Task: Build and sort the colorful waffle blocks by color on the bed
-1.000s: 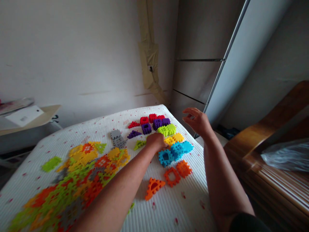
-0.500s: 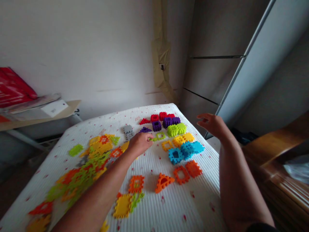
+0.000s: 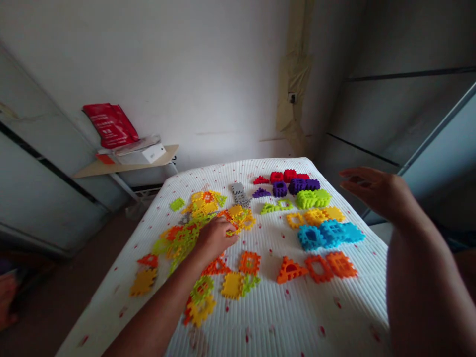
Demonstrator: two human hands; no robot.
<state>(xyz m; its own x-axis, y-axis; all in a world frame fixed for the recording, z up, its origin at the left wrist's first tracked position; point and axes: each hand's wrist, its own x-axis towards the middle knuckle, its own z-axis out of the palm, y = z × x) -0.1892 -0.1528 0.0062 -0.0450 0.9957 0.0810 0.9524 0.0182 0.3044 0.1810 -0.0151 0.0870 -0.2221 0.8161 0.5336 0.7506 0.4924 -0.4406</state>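
Note:
My left hand is at the near right edge of a mixed pile of interlocking plastic pieces, its fingers curled by yellow and orange ones. What they grip, if anything, is hidden. My right hand hovers off the right side of the rows, fingers apart and holding nothing. Colour-grouped pieces lie on the right: red, purple, green, yellow, blue and orange. A green triangular piece lies left of a green square frame.
Grey pieces lie behind the pile on the white quilted surface. Loose orange frames and a yellow square are nearer me. A side table with a red bag stands at the left, and a wall rises behind.
My left hand has left the green triangular piece beside the green frame and come back to the mixed pile. The view has turned left. My right hand stays raised.

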